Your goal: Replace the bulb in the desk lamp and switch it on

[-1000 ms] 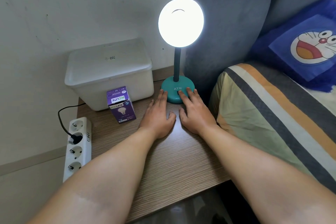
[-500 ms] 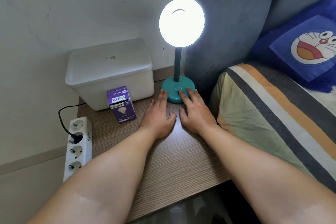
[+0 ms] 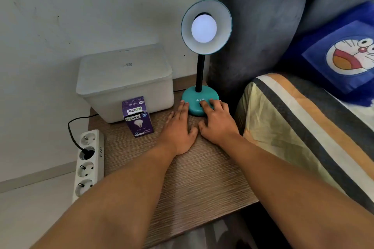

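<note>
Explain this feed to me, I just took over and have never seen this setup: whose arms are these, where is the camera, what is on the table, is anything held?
There is no machine here: a person wears one wide-angle camera on the head, looking down at their own bare arms. The left hand lies flat on the wooden table, holding nothing. The right hand rests its fingers on the teal base of the desk lamp; its bulb sits in the shade. Also on the table: a purple bulb box and a white lidded bin. A power strip hangs beside the table's left edge.
</note>
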